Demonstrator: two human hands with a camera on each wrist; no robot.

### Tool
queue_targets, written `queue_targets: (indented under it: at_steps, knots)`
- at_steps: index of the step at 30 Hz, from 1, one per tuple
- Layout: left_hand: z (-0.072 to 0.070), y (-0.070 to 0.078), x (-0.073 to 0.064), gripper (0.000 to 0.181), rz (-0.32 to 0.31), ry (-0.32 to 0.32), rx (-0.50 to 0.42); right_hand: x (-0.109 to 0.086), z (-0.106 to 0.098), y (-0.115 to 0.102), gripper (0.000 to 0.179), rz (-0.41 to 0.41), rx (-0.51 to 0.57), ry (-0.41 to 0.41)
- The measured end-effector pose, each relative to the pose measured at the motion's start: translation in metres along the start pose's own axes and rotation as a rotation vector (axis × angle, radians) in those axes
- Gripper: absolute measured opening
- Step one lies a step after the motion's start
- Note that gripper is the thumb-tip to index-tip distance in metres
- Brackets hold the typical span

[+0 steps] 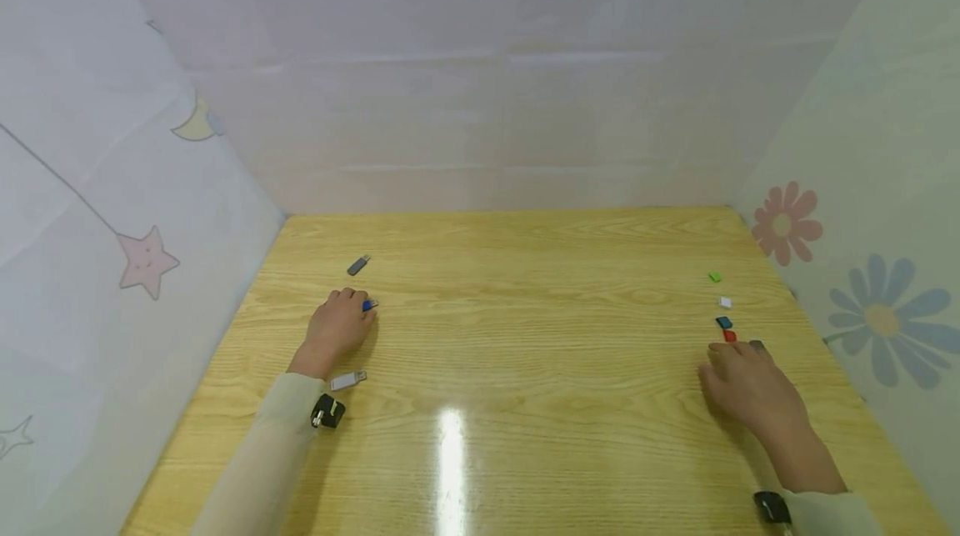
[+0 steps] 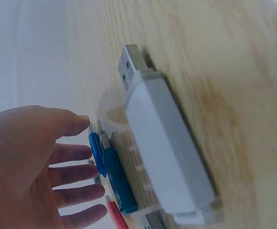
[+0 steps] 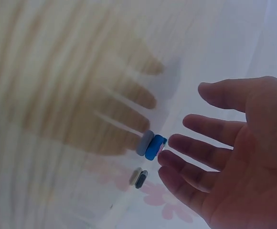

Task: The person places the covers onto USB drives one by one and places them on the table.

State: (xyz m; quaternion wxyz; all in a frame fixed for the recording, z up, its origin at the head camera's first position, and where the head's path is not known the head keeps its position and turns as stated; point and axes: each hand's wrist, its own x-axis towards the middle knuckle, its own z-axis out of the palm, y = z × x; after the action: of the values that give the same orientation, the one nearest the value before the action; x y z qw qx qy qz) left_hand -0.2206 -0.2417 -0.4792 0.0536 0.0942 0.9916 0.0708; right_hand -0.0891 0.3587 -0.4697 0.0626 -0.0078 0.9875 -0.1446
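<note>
My left hand (image 1: 337, 328) hovers low over the table's left side, fingers relaxed and holding nothing. Beside its fingertips a blue USB stick (image 1: 370, 304) shows partly. A white USB stick (image 2: 165, 143), its metal plug bare, lies by the wrist. Past the fingers in the left wrist view are a teal USB stick (image 2: 118, 179) and a red one (image 2: 115, 214). On the right, my right hand (image 1: 753, 386) hangs loosely curled and holds nothing. Just beyond its fingers are a small red piece (image 1: 730, 336) and a grey one (image 1: 757, 344), seemingly caps.
A dark grey USB stick (image 1: 358, 265) lies farther back on the left. On the right, a green piece (image 1: 715, 277), a white one (image 1: 725, 303) and a teal one (image 1: 723, 323) form a row. Patterned cloth walls (image 1: 877, 303) border the wooden table (image 1: 540, 311).
</note>
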Motion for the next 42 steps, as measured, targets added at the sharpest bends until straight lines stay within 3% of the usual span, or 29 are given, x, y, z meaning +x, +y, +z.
queue_targets:
  at_steps: [14,23,28,42]
  knots:
    - [-0.001,-0.001,-0.001,0.042,-0.015,-0.014,0.004,0.004,0.004,0.005,0.034,-0.042,-0.052,0.008]
    - [-0.004,0.004,0.006,0.034,-0.014,-0.007,0.044,0.006,0.001,0.008,0.023,0.010,-0.043,-0.028]
    - [-0.007,0.006,0.008,0.028,-0.027,0.001,0.069,0.008,0.000,0.011,0.019,-0.006,-0.037,-0.043]
    - [-0.013,0.007,0.014,0.022,-0.044,0.020,0.022,0.009,-0.009,0.010,0.018,0.002,-0.016,0.039]
